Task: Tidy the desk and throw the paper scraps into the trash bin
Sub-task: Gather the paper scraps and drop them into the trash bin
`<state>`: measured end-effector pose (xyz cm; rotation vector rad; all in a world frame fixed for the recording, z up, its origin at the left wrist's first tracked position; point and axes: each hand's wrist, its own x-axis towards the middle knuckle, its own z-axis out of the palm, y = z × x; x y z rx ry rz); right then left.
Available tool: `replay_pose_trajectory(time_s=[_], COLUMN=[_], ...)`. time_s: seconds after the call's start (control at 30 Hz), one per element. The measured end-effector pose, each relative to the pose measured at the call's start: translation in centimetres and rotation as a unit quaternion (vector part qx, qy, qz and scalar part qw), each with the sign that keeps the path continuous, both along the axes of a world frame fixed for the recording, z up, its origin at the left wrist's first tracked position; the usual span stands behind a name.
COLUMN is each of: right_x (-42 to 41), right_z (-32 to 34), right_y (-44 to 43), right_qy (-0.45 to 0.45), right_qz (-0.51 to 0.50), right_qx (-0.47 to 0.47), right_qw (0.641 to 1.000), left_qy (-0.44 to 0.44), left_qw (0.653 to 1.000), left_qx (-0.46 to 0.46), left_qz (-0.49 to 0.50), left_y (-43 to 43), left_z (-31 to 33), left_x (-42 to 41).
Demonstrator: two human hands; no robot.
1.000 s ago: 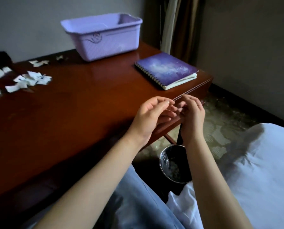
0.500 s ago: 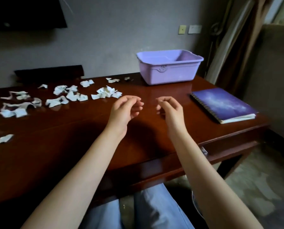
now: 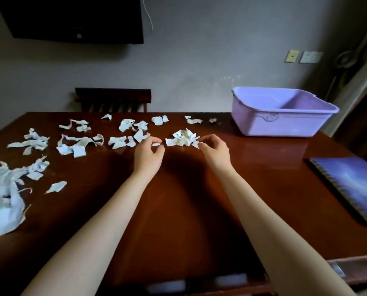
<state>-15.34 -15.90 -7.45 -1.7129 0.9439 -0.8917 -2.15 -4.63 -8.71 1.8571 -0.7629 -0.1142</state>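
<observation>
Torn white paper scraps lie across the dark wooden desk (image 3: pixel 178 206). One small heap of scraps (image 3: pixel 182 138) sits at the middle, just beyond my fingertips. My left hand (image 3: pixel 148 155) hovers at the heap's left side with its fingers loosely curled. A small scrap (image 3: pixel 156 144) shows between its index finger and thumb. My right hand (image 3: pixel 215 151) is at the heap's right edge, fingers loosely curled, its fingertips touching the outer scraps. More scraps (image 3: pixel 80 144) spread to the left, with a large pile (image 3: pixel 6 195) at the desk's left edge. The trash bin is out of view.
A purple plastic basin (image 3: pixel 281 122) stands at the back right of the desk. A blue spiral notebook (image 3: pixel 353 186) lies at the right edge. A dark chair back (image 3: pixel 113 99) rises behind the desk, and a black screen (image 3: pixel 71 18) hangs on the wall.
My view swung from the bin beside the desk back up to the desktop. Both hands moved from over the bin forward across the desk to the small heap of scraps.
</observation>
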Motion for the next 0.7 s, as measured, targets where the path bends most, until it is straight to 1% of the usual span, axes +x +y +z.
replay_pose_trajectory(time_s=[0.07,0.1,0.17,0.23,0.3,0.37,0.43,0.47,0.57,0.7], right_x=[1.8,2.7,4.4,6.1,7.7,8.8,9.3,9.4,9.0,8.6], right_z=[-0.7,-1.1,-1.6,-1.5,-1.4,-1.7,-2.4,-2.8,-3.4,-3.1], right_y=[-2.2,-3.4,-5.4,-7.0,-8.2,-8.6,-8.5,-8.3,-7.7,-7.0], right_qy=[0.072,0.114,0.198,0.244,0.282,0.327,0.36,0.363,0.336,0.321], right_qz=[0.007,0.018,0.057,0.097,0.129,0.153,0.146,0.131,0.082,0.047], right_qx=[-0.068,-0.101,-0.153,-0.174,-0.184,-0.183,-0.211,-0.245,-0.335,-0.351], right_qw=[0.995,0.988,0.967,0.949,0.933,0.914,0.897,0.89,0.876,0.878], left_qy=[-0.12,-0.158,-0.191,-0.201,-0.212,-0.221,-0.223,-0.224,-0.227,-0.23], left_qw=[0.987,0.972,0.943,0.924,0.913,0.909,0.908,0.908,0.913,0.922], left_qx=[0.11,0.173,0.271,0.322,0.346,0.351,0.353,0.352,0.337,0.312], left_qz=[0.014,0.005,-0.02,-0.034,-0.037,-0.032,-0.028,-0.026,-0.021,-0.018], left_y=[-0.7,-0.9,-1.2,-1.6,-2.0,-2.2,-2.2,-2.2,-2.2,-2.0], left_z=[-1.0,-1.4,-2.0,-2.5,-2.8,-2.9,-3.0,-3.0,-3.0,-2.8], left_x=[2.3,3.1,4.1,4.4,4.3,4.3,4.4,4.4,4.4,4.1])
